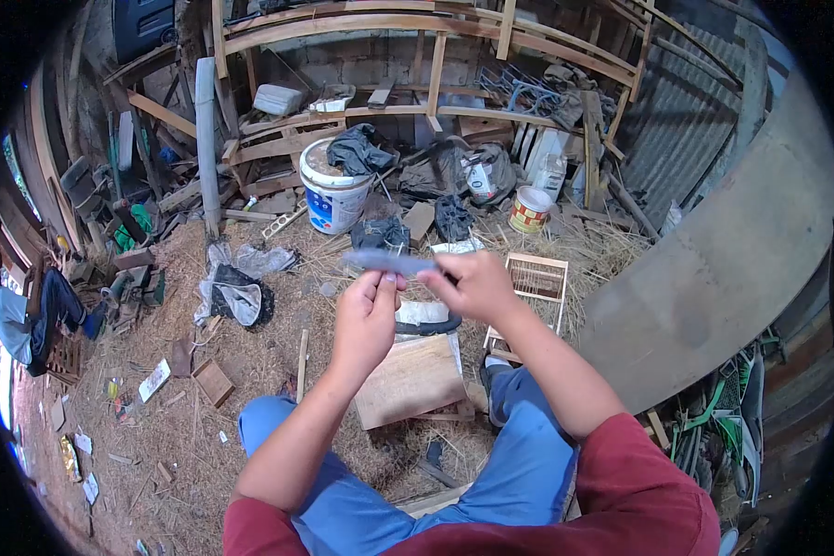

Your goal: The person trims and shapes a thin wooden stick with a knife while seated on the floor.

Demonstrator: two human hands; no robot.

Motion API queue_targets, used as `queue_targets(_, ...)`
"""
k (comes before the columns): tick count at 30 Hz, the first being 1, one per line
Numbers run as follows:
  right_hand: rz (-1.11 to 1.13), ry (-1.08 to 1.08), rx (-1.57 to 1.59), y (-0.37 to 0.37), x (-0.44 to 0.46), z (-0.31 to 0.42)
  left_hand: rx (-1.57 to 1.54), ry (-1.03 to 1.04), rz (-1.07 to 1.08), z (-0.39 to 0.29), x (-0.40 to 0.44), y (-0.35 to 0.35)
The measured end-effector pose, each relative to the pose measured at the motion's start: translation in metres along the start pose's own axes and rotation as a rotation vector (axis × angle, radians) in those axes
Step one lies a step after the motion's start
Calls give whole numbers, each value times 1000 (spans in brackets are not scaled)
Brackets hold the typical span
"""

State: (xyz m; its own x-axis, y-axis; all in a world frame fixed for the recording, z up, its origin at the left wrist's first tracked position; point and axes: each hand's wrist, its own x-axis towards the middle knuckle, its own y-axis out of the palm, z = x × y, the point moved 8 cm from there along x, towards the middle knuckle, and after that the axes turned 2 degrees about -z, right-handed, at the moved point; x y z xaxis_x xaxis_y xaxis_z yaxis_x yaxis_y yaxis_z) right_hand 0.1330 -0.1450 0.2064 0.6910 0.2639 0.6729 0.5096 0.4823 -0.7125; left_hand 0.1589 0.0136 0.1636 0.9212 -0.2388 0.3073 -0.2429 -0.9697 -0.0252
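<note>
In front of me, both my hands are raised above a light wooden board (412, 375) between my knees. A flat grey blade-like piece (380, 260), smeared by motion, points left from my right hand (475, 285), whose fingers are closed around its right end. Just below the piece is my left hand (369, 310), closed with the thumb up close to the piece's lower edge. Whatever my left fingers grip is hidden. Beyond the board sits a dark-rimmed object with a whitish top (423, 315), partly covered by my hands and the board.
A wooden slatted frame (537, 289) lies right of my hands. Farther back stand a white bucket (335, 199) and a smaller tub (531, 211). A large sheet (713, 250) leans at right. Straw and scraps cover the ground. Another person (32, 310) sits at far left.
</note>
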Motion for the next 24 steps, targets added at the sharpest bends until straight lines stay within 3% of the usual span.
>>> queue_targets(2, -12, 210, 22, -4, 1, -28, -42, 3, 57, -3, 0, 4)
queue_targets(8, 60, 131, 10, 2, -1, -14, -52, -45, 48, 10, 0, 3)
queue_targets(12, -31, 329, 87, 1, -5, -41, -89, -11, 48, -5, 1, 1)
queue_targets(14, -125, 561, 411, 12, -14, -67, -66, -23, 76, 1, 5, 1)
queue_targets(16, -56, 660, 576, 20, -13, -66, -103, -20, 75, 11, 9, 5)
queue_targets(18, 21, 887, 943, 40, -22, -57, -134, -17, 77, 16, 10, 6)
queue_targets(24, -70, 701, 924, 46, -14, -45, -143, -110, 225, 34, 10, 19)
